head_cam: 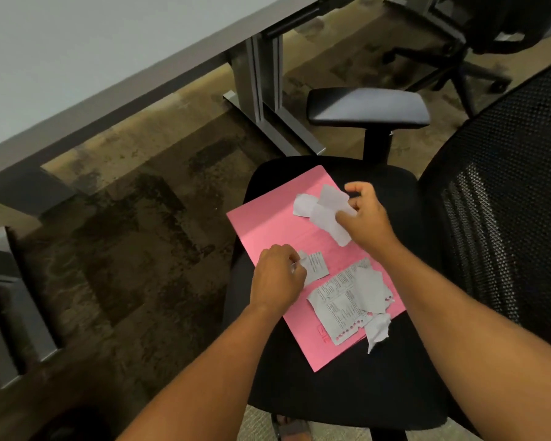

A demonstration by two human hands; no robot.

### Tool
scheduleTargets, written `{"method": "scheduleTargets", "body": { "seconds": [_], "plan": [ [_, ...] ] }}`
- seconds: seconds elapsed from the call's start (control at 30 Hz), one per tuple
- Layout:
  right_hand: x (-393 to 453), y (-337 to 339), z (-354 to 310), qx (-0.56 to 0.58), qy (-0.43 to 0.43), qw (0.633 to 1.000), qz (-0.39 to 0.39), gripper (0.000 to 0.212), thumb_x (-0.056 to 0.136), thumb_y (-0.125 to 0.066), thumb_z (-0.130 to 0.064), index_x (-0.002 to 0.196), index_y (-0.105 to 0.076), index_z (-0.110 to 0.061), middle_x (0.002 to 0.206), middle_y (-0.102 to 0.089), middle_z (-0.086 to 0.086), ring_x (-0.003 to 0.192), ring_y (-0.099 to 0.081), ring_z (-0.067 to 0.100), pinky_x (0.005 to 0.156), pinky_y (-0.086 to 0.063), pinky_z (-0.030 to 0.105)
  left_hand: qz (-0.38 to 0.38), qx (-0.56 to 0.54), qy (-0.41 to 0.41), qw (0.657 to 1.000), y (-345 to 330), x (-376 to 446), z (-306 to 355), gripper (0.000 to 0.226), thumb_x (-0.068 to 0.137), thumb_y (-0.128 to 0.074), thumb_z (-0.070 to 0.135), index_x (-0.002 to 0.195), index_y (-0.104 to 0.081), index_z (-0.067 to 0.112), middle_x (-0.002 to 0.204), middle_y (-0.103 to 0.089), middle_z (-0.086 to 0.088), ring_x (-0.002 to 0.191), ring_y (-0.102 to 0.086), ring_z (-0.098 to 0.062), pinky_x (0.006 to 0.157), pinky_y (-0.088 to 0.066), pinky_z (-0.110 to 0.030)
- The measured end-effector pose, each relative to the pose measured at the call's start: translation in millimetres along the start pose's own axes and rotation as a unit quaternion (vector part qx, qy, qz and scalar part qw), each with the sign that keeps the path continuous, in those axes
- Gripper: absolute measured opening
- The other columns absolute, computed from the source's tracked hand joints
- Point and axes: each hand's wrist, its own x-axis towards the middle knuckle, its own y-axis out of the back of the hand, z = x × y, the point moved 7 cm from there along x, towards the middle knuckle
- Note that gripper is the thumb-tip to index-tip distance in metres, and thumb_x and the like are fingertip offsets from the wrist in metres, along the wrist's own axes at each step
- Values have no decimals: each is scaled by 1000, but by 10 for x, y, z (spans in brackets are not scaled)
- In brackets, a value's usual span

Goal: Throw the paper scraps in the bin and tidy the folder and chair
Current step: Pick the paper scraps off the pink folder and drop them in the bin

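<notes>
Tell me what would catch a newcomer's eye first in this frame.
The bright pink folder lying flat on the black chair seat stands out first, strewn with torn paper scraps. Next come the two bare hands over it: the right hand pinches white scraps at the folder's far end, and the left hand grips a small printed piece near its left edge.

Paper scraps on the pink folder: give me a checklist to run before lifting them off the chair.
1. Right hand grip on the blank scraps: ok, pinched.
2. Left hand grip on the small printed scrap: cannot tell, fingertips hidden.
3. Large printed scrap gathered: not ok, lying loose.
4. Torn scrap overhanging the folder edge: not ok, loose.
5. Folder resting on chair seat: ok.
6. Bin location: cannot tell, not in view.
</notes>
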Motion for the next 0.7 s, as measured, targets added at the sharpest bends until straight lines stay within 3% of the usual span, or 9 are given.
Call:
{"method": "scheduleTargets", "body": {
  "seconds": [0.1, 0.17, 0.23, 0.3, 0.4, 0.53, 0.7],
  "plan": [
    [137, -237, -149, 11, 1, 997, -80, 75, 89, -64, -15, 151, -25, -24, 101, -63, 5, 95, -63, 20, 76, -52, 35, 20, -97, 30, 995, 43, -108, -142, 17, 89, -60, 20, 103, -57, 29, 98, -60, 8, 86, -60, -9, 57, -51, -21],
    [219, -437, -183, -27, -3, 993, -113, 77, 92, -64, -18, 155, -19, -21, 101, -59, 2, 101, -60, 22, 81, -48, 36, 40, -146, 68, 986, 98, -186, -290, 28, 92, -60, 18, 118, -59, 28, 108, -61, 9, 93, -61, -7, 62, -50, -14],
    [293, -572, -161, -88, -15, 989, -117, 74, 92, -64, -19, 154, -22, -16, 112, -56, 7, 112, -57, 28, 89, -45, 38, 64, -158, 81, 982, 166, -228, -407, 34, 94, -59, 17, 127, -60, 19, 116, -61, 6, 101, -60, -9, 73, -48, -13],
    [346, -654, -131, -161, -14, 980, -114, 60, 91, -65, -19, 143, -37, -9, 124, -59, 14, 118, -56, 34, 91, -45, 38, 88, -164, 87, 979, 255, -273, -523, 32, 95, -58, 16, 127, -62, 15, 117, -65, 2, 101, -61, -10, 76, -47, -15],
    [394, -661, -78, -222, -17, 972, -81, 43, 87, -68, -20, 125, -52, -7, 119, -63, 16, 111, -58, 36, 84, -47, 37, 122, -180, 94, 972, 383, -364, -693, 28, 95, -58, 14, 121, -67, 15, 113, -67, 0, 98, -63, -10, 75, -49, -14],
    [368, -700, -57, -280, -30, 959, -44, 28, 87, -65, -26, 109, -65, -8, 109, -67, 14, 100, -61, 32, 73, -42, 32, 159, -224, 120, 954, 539, -478, -950, 24, 94, -60, 11, 115, -70, 11, 111, -69, -3, 97, -65, -13, 85, -57, -33],
    [88, -830, -128, -218, -3, 976, 7, 23, 89, -65, -30, 100, -67, -10, 100, -69, 12, 82, -55, 25, 70, -39, 31, 186, -254, 137, 939, 714, -619, -1144, 20, 92, -62, 13, 110, -72, 14, 106, -71, 0, 92, -67, -9, 80, -58, -31]
  ]
}}
